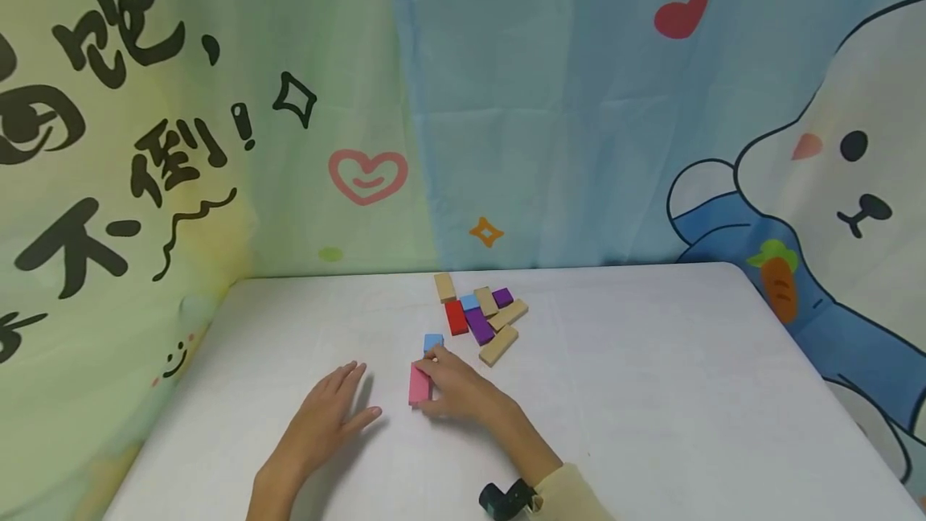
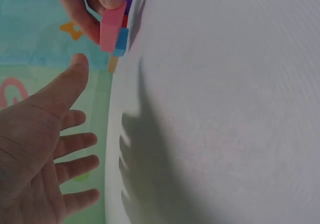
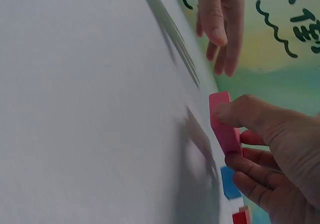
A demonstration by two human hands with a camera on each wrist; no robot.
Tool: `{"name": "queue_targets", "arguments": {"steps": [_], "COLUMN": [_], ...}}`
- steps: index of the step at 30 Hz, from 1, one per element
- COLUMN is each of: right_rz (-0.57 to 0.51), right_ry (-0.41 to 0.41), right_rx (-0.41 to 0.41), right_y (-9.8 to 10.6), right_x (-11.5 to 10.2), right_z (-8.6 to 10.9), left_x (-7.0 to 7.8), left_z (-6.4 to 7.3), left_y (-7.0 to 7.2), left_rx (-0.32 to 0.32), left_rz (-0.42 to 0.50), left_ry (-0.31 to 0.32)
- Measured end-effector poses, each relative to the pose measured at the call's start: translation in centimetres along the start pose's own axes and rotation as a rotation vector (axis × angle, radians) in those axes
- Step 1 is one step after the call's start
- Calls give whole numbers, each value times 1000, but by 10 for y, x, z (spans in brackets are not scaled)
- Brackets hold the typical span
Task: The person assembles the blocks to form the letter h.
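The right hand [image 1: 460, 388] pinches a smooth, oblong pink block [image 1: 419, 386] above the matte white tabletop [image 1: 651, 392], nearer than a blue block [image 1: 432, 341]; to its left, the left hand [image 1: 320, 422] extends free fingers.

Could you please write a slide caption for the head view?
Right hand holds a pink block; left hand hovers empty nearby.

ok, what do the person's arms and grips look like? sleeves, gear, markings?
Left grip and right grip: bare hands, no gloves. Right forearm: pale yellow sleeve, dark elbow-shaped device by its edge, likely the wrist camera. Left forearm: no sleeve in frame. No markings or cables that I can make out.
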State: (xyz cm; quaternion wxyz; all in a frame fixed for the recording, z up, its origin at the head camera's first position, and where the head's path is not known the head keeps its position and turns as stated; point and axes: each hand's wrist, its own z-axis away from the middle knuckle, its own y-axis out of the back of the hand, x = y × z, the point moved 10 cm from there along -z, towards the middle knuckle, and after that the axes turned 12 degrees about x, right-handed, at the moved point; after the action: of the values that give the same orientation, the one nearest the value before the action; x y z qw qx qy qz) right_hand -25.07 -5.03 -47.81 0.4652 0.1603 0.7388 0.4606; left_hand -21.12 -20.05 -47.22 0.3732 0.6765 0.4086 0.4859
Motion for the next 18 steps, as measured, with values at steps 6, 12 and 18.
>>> {"name": "queue_targets", "arguments": {"steps": [6, 12, 18], "right_rz": [-17, 10, 2], "right_ry": [61, 119, 159], "right_rx": [-12, -16, -23], "right_y": [-13, -27, -35], "right_x": [-20, -37, -50], "right_z": [1, -1, 0], "left_x": [-3, -1, 3], "left_z": [6, 9, 11], "left_y": [-1, 3, 7], "left_rx": [-53, -46, -49], "left_rz": [16, 82, 79], "left_ry": [7, -38, -96]}}
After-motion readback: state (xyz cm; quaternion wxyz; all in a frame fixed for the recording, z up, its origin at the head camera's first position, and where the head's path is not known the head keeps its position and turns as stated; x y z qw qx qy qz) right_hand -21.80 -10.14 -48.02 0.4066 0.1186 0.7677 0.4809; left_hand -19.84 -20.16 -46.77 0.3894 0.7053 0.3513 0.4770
